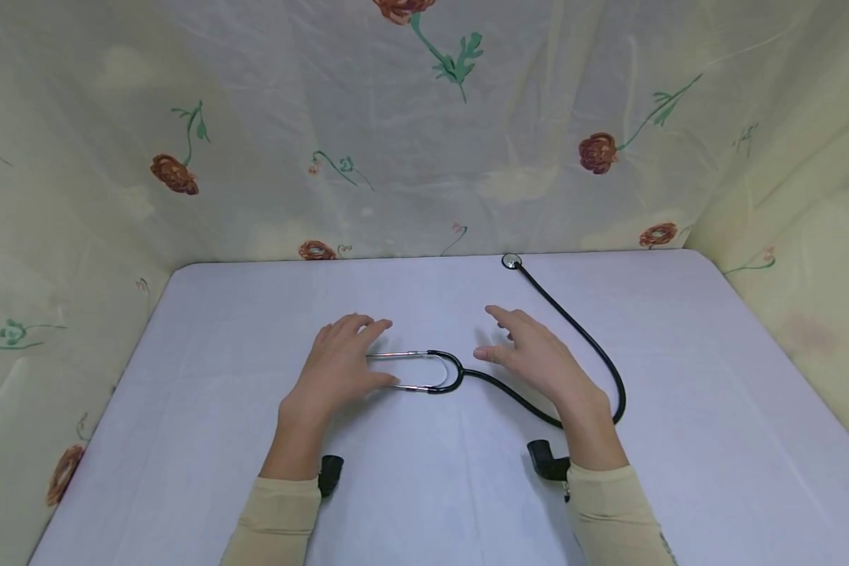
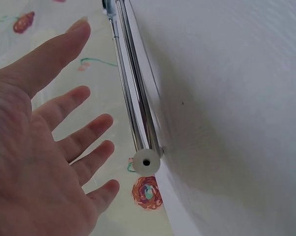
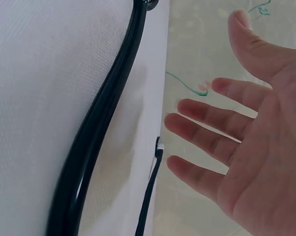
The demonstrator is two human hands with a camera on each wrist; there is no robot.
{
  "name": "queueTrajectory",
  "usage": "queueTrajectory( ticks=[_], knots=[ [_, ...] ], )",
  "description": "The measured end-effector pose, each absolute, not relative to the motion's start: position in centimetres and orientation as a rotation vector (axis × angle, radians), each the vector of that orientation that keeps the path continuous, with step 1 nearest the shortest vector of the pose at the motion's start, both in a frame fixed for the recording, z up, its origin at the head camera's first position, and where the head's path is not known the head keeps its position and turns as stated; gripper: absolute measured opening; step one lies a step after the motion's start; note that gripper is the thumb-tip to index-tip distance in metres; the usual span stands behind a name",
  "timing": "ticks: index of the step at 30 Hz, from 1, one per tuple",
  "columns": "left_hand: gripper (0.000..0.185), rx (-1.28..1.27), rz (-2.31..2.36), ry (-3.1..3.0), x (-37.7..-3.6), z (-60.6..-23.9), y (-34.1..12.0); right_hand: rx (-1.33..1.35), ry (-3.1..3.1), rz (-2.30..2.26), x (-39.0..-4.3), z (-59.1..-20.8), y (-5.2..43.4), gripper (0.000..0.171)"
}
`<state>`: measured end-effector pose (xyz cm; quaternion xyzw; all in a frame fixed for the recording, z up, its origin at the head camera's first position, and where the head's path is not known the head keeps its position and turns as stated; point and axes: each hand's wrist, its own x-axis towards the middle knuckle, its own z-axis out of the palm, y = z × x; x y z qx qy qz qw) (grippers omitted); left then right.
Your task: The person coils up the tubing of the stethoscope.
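A black stethoscope lies on the table, its tubing (image 1: 573,318) curving from the metal ear tubes (image 1: 413,388) near the middle round to the chest piece (image 1: 512,261) at the back edge. My left hand (image 1: 339,365) hovers over the earpiece end, thumb and fingers spread, and hides the ear tips in the head view. In the left wrist view a pale ear tip (image 2: 146,162) shows beyond the fingertips. My right hand (image 1: 541,362) hangs above the loop of tubing, palm inward and fingers loosely extended. Black tubing (image 3: 96,132) runs past it in the right wrist view. Neither hand holds anything.
A white cloth covers the table (image 1: 424,487). Behind it and along both sides hangs a pale curtain (image 1: 255,118) with red-brown flowers. Black wrist mounts (image 1: 548,461) stick out inward from beige sleeves (image 1: 276,515).
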<state>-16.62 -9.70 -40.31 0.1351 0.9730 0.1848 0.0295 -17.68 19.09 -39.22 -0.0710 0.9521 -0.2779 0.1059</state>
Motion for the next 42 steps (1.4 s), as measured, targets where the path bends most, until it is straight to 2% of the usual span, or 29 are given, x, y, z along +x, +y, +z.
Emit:
queueTrajectory(
  ticks=[8, 18, 42],
  knots=[
    [0.081, 0.382, 0.546, 2.957, -16.5, -40.8, -9.4, -0.233, 2.804, -0.783, -17.6, -39.3, 18.7, 0.080],
    [0.076, 0.423, 0.530, 2.941, -16.4, -40.8, -9.1, -0.269, 2.792, -0.759, -17.5, -39.6, 18.8, 0.065],
    [0.070, 0.416, 0.526, 2.896, -16.0, -41.1, -8.3, -0.288, 2.742, -0.653, -17.6, -39.7, 18.6, 0.046]
  ],
)
